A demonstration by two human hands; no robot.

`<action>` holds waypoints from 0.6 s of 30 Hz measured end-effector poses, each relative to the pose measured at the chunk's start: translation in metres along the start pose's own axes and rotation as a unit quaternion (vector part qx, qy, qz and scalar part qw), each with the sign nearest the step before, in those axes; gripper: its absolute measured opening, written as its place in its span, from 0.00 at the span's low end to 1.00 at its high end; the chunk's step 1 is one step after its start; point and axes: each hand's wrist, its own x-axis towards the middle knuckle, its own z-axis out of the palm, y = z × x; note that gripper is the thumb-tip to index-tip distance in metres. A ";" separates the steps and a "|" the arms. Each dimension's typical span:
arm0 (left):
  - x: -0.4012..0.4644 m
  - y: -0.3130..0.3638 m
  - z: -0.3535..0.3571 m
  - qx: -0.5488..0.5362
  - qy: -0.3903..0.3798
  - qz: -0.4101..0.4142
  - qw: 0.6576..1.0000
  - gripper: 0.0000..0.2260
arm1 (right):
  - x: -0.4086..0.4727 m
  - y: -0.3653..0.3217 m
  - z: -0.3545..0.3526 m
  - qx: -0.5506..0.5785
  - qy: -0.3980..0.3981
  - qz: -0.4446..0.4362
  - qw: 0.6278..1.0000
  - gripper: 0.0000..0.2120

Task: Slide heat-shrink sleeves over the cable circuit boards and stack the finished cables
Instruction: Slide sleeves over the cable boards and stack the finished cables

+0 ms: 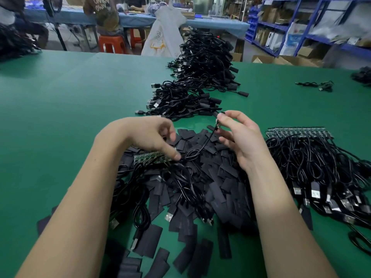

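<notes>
My right hand (pixel 239 137) pinches a small circuit board (pixel 217 125) between thumb and fingers; its thin black cable (pixel 202 145) hangs down in a loop. My left hand (pixel 158 139) reaches down with curled fingers into a heap of flat black heat-shrink sleeves (pixel 210 177) and touches the cable's loop near a green strip of joined boards (pixel 150 158). Whether it holds a sleeve is hidden by the fingers. A long row of sleeved cables (pixel 190 93) lies stacked beyond my hands.
The green table (pixel 70 117) carries a bundle of bare cables with USB plugs (pixel 321 173) and a board strip (pixel 297 131) at the right. Loose cables (pixel 315 85) lie at the far right. People on red stools, a white bag and blue shelves stand behind.
</notes>
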 end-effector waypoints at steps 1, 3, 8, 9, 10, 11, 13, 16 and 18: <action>0.002 0.003 0.002 -0.039 0.033 0.034 0.998 0.20 | 0.000 0.001 -0.001 -0.016 -0.001 0.005 1.000 0.04; 0.011 0.015 0.013 -0.130 0.108 0.100 0.980 0.17 | 0.000 0.000 0.000 -0.007 -0.004 0.010 1.000 0.04; 0.038 0.039 0.051 -0.236 0.213 0.129 0.939 0.11 | 0.001 0.001 0.000 0.028 -0.039 0.026 0.999 0.05; 0.041 0.039 0.055 -0.246 0.218 0.128 0.936 0.10 | 0.001 0.001 -0.002 0.020 -0.043 0.029 0.998 0.06; 0.044 0.038 0.058 -0.254 0.226 0.126 0.932 0.08 | 0.004 0.001 -0.004 0.013 -0.046 0.028 0.998 0.06; 0.045 0.037 0.059 -0.260 0.237 0.123 0.928 0.06 | 0.004 0.000 -0.006 0.003 -0.046 0.024 0.999 0.05; 0.047 0.035 0.058 -0.260 0.265 0.115 0.921 0.04 | 0.007 -0.002 -0.014 -0.090 -0.041 -0.017 0.995 0.02; 0.048 0.031 0.055 -0.275 0.299 0.083 0.910 0.04 | 0.011 -0.001 -0.032 -0.461 -0.049 -0.123 0.877 0.11; 0.050 0.027 0.054 -0.294 0.297 0.057 0.907 0.04 | 0.008 -0.001 -0.035 -0.563 -0.091 -0.091 0.816 0.15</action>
